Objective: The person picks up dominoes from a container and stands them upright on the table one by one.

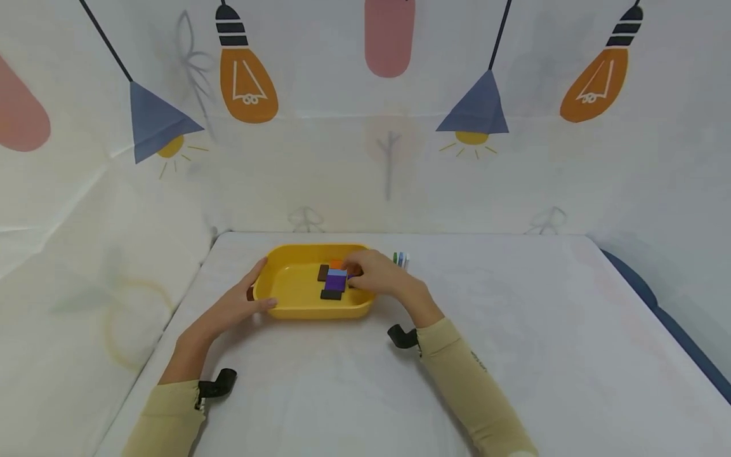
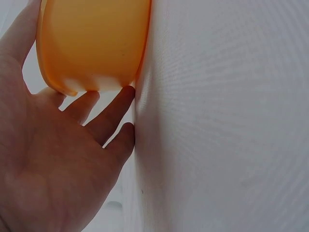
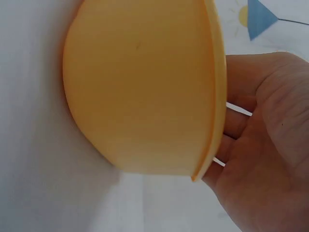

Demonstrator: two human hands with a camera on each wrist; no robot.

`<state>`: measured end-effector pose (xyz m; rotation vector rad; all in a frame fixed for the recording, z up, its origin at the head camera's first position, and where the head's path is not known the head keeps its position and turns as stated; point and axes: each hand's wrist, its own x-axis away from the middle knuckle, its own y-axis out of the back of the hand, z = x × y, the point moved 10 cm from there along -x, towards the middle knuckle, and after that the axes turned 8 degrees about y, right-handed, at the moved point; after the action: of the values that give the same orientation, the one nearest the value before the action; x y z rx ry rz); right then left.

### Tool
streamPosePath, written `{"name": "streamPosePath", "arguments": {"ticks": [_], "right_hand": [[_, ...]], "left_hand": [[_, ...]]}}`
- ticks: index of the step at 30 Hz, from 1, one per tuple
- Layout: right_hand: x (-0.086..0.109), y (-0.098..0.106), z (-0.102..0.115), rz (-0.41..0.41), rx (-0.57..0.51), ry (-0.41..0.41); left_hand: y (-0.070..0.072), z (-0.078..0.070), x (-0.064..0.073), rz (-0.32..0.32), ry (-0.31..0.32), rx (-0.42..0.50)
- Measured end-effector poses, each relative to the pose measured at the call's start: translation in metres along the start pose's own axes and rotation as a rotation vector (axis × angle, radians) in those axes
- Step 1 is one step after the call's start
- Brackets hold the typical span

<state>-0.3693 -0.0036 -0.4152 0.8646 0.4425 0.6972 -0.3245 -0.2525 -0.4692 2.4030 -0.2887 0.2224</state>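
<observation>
A yellow tray (image 1: 291, 313) with raised sides stands on the white table, holding several small blocks in its right half. Among them are a purple block (image 1: 335, 284), a light blue piece (image 1: 337, 273), an orange piece (image 1: 335, 263) and two dark pieces, one at the left (image 1: 323, 273) and one at the front (image 1: 330, 294). My left hand (image 1: 245, 298) holds the tray's left end, thumb at the front rim, fingers against the outer wall (image 2: 91, 48). Reaching over the right rim, my right hand (image 1: 379, 274) pinches a small purple piece (image 1: 351, 277), mostly covered by its fingers. The tray wall hides those fingertips in the right wrist view.
Several slim pen-like sticks (image 1: 401, 259), green, blue and white, lie behind the right hand. The white table (image 1: 542, 355) stretches to the right and front. A cloth wall (image 1: 342, 178) printed with lamps and bulbs rises behind. A dark blue edge (image 1: 674, 317) shows at the right.
</observation>
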Motion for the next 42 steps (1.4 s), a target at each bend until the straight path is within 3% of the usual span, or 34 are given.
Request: {"name": "streamPosePath", "arguments": {"ticks": [10,20,32,42], "right_hand": [[-0.008,-0.018,0.011,0.083,0.005,-0.029],[-0.017,-0.033,0.022,0.188,0.112,0.0],[-0.022,-0.049,0.022,0.221,0.237,-0.018],[-0.026,-0.056,0.023,0.245,0.236,-0.012]], "left_hand": [[0.002,-0.002,0.003,0.001,-0.011,-0.012],[0.002,-0.005,0.003,0.013,-0.027,-0.002],[-0.001,-0.006,0.004,0.023,-0.012,0.014],[0.0,-0.004,0.002,0.007,-0.018,0.013]]}}
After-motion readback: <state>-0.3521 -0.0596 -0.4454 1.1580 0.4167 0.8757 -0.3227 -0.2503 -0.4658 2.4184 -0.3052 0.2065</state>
